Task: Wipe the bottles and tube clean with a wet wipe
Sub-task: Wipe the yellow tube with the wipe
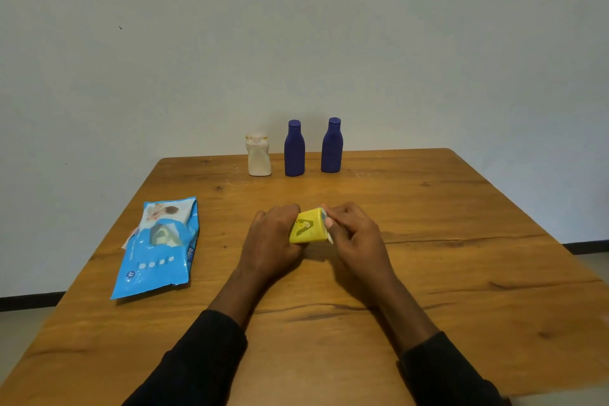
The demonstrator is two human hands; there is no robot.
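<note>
Yellow tube (308, 227) sideways, wipe (329, 236) at end — three bottles (294, 148) upright behind.

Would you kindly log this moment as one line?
left hand: grips yellow tube | right hand: holds wet wipe on tube | wipe pack: lying left

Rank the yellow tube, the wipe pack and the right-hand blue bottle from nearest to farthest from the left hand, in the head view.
1. yellow tube: gripped by the left hand itself, mid-table.
2. wipe pack: lying flat to the hand's left.
3. right-hand blue bottle: standing at the table's far edge, right end of the row.
</note>
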